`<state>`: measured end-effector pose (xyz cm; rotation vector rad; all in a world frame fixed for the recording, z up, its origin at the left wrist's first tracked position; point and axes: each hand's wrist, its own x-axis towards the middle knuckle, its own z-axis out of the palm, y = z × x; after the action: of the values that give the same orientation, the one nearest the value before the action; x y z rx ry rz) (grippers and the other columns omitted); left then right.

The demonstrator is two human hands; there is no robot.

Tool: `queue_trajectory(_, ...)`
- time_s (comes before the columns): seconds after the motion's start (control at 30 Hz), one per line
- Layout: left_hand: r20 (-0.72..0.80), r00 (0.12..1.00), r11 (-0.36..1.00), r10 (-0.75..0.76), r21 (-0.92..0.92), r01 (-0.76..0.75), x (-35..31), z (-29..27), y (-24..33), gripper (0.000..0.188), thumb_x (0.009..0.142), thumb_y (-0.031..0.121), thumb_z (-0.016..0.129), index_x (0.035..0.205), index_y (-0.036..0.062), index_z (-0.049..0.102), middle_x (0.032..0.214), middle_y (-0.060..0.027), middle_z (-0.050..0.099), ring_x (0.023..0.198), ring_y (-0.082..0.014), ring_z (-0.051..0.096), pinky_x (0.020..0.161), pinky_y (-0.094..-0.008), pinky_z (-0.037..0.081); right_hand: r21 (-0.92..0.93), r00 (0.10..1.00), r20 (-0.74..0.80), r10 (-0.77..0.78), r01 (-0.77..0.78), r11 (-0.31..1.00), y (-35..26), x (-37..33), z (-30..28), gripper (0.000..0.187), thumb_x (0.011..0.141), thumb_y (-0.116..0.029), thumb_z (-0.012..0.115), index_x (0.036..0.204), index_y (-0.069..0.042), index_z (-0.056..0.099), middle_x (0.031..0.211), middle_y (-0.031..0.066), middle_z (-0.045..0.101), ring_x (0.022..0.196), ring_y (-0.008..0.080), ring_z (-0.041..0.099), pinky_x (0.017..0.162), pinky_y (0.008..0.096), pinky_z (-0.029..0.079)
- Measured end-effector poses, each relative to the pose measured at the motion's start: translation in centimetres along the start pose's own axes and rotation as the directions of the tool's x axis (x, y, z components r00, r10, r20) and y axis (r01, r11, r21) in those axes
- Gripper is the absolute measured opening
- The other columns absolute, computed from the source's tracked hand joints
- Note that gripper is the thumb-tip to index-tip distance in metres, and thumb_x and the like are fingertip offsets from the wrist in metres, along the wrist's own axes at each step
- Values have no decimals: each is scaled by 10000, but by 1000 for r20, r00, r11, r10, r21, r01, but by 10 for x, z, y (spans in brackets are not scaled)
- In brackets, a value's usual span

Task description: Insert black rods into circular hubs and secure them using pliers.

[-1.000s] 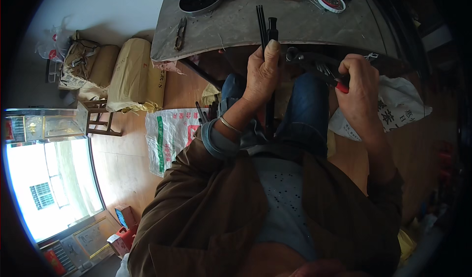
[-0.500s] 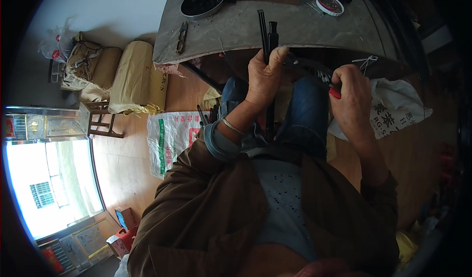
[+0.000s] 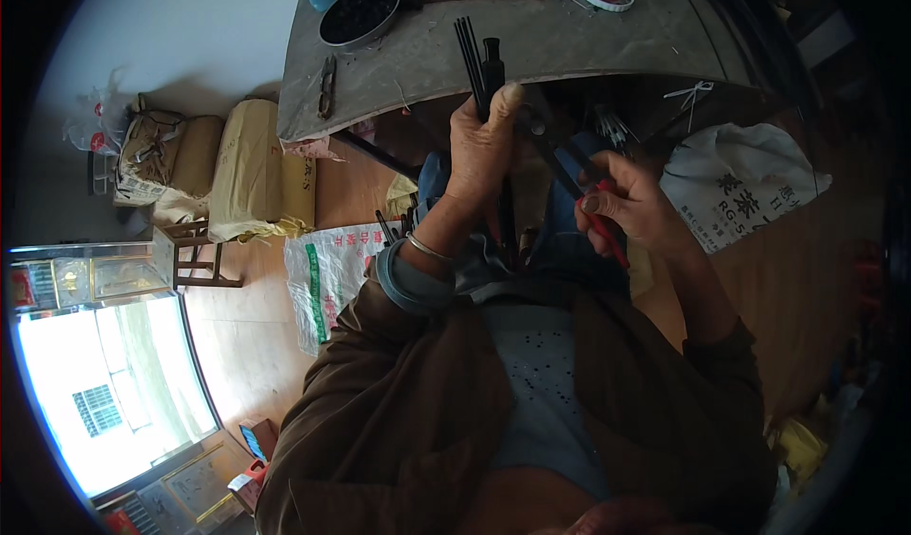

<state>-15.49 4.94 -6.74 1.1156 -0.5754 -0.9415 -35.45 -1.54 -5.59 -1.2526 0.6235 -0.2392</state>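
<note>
Slim black rods (image 3: 469, 56) rise in a bundle from the left hand (image 3: 481, 141), just beyond the near edge of the counter, with its fingers closed around them. A thicker black tube (image 3: 492, 58) stands just beside the rods; whether the fingers grip it too, I cannot tell. To the right, the right hand (image 3: 631, 198) has its fingers wrapped around the red handles of dark pliers (image 3: 598, 220), whose head lies near the left thumb; I cannot tell if its jaws are apart. On the grey counter (image 3: 569, 56) beyond are a small cutting tool (image 3: 326, 87), a round pan (image 3: 359, 45) of dark pieces and a white-rimmed dish (image 3: 604, 5). A printed white sack (image 3: 745, 179) lies right of the right hand, and a wooden stool (image 3: 195, 250) stands well to the left
</note>
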Motion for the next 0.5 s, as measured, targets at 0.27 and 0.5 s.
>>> queue_trajectory(0.27, 155, 988, 989, -21, 147, -1, 7, -9, 3, 392, 951, 439, 556, 902, 54, 604, 706, 26, 556, 606, -43, 498, 523, -192, 395, -322, 898, 304, 318, -218, 921, -17, -2, -22, 322, 838, -67, 615, 1120, -26, 465, 796, 82, 585, 496, 130, 574, 445, 243, 487)
queue_trajectory(0.5, 118, 993, 1000, 20, 10, -22, 1, -9, 1, 513, 971, 520, 445, 904, 35, 596, 568, 13, 483, 443, -62, 451, 404, -209, 356, 173, 946, 264, 188, -238, 956, -7, -20, -4, 201, 912, -166, 549, 992, 19, 542, 659, 75, 586, 485, 130, 571, 431, 260, 479)
